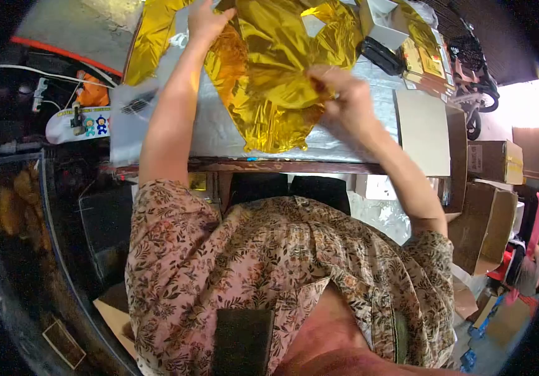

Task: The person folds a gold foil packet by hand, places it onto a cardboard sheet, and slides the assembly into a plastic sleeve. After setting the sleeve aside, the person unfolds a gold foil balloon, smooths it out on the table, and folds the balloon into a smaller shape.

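Gold foil (pixel 269 69) is lying on the table (pixel 250 165), centre of the top. It's thin metallised film: glossy, heavily creased, with a rounded lower edge hanging close to the table's near edge. Its upper part is running out of frame, so the full shape is unclear.

Left hand (pixel 210 20) is pressing flat on the foil's upper left, fingers slightly apart and gripping nothing. The fingertips are sitting at the frame's top edge and are hard to read.

Right hand (pixel 344 100) is working at the foil's right edge, fingers bunched together and pinching a fold of film. The thumb is mostly hidden behind the knuckles.

A cover (pixel 219 131) is lying under the foil: silver-grey, matte, wrinkled.

Right of the foil:
- A flat white board (pixel 423 131) is overhanging the table.
- A black oblong item (pixel 380 55) is lying there, too small to identify.
- A white box (pixel 382 19) is sitting there, cut off at the top.
- Gold packets (pixel 423 59) are stacking up, print unreadable.

Further right, brown cardboard boxes (pixel 492 225) are standing below table level. A pink bike (pixel 476 81) is showing only partly.

Left of the foil, a white board with stickers (pixel 78 122) is lying beside something orange (pixel 92 91) that is blurred. A dark bin (pixel 6 207) is sitting lower left, its contents murky.

The floral shirt (pixel 269 269) is blocking everything under the table's near edge.
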A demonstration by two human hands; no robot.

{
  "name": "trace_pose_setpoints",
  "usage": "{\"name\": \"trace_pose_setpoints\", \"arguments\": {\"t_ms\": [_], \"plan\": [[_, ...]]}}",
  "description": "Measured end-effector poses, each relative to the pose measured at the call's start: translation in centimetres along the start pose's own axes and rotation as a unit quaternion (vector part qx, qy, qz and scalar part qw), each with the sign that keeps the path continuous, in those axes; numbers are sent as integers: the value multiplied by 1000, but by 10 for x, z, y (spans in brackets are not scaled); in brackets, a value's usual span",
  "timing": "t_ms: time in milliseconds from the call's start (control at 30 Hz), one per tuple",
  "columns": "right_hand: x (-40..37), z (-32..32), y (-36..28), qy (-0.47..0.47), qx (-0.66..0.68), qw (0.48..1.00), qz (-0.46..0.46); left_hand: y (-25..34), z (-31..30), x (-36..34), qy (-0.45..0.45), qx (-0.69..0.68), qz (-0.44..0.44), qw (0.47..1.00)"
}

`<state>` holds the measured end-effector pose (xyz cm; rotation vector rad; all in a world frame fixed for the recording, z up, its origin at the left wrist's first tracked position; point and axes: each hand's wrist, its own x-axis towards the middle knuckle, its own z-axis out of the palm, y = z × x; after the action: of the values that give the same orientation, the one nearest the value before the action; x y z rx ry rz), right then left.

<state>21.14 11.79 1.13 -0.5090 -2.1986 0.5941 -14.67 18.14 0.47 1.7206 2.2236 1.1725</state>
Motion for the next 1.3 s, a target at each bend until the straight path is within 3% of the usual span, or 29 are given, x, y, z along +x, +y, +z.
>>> {"name": "trace_pose_setpoints", "arguments": {"t_ms": [67, 100, 133, 200, 233, 300, 333, 367, 433, 500, 567, 600, 667, 767, 800, 900, 1000, 1200, 1300], "plan": [[-11, 15, 0, -22, -79, 997, 5, -23, 15, -22, -17, -30, -85, 996], [-14, 17, 3, -26, -74, 997, 7, -31, 18, -29, -68, -84, -149, 983], [-17, 21, 7, -41, -68, 996, 30, -33, 21, -38, -69, -81, -156, 982], [-20, 27, 14, -61, -57, 995, 56, -37, 30, -57, -14, -300, -246, 921], [-19, 26, 17, -54, -42, 995, 70, -33, 29, -64, -13, -298, -255, 920], [-24, 32, 25, -39, -43, 997, 58, -7, 16, -80, -62, -250, -213, 942], [-25, 29, 22, -60, -63, 995, 51, 13, 2, -86, -114, -83, -171, 975], [-23, 26, 16, -77, -82, 993, 40, 25, -3, -99, -120, -83, -183, 972], [-19, 24, 16, -79, -87, 993, 30, 45, -10, -103, -28, 12, -95, 995], [-24, 20, 10, -90, -111, 989, 42, 32, -17, -125, -61, 64, -47, 995], [-28, 15, 10, -87, -124, 988, 24, -17, 1, -144, 35, 194, 238, 951], [-30, 13, 12, -96, -134, 986, 2, -22, 3, -152, 32, 191, 238, 952], [-33, 17, 16, -93, -159, 982, -34, -23, 4, -161, -32, 182, 158, 970], [-35, 25, 15, -96, -194, 976, -26, 2, -6, -148, -59, 161, 98, 980], [-34, 27, 11, -99, -226, 969, -26, 33, -23, -144, -139, 122, 23, 982], [-39, 35, -9, -105, -263, 959, -11, -3, -7, -138, -104, 121, 82, 984], [-45, 43, -27, -116, -286, 951, -21, -1, -11, -139, -142, 115, 78, 980], [-56, 38, -45, -159, -276, 948, -18, 20, -34, -155, -238, 107, 61, 963], [-56, 30, -54, -150, -249, 957, -11, 48, -43, -180, -199, 67, 119, 970]]}}
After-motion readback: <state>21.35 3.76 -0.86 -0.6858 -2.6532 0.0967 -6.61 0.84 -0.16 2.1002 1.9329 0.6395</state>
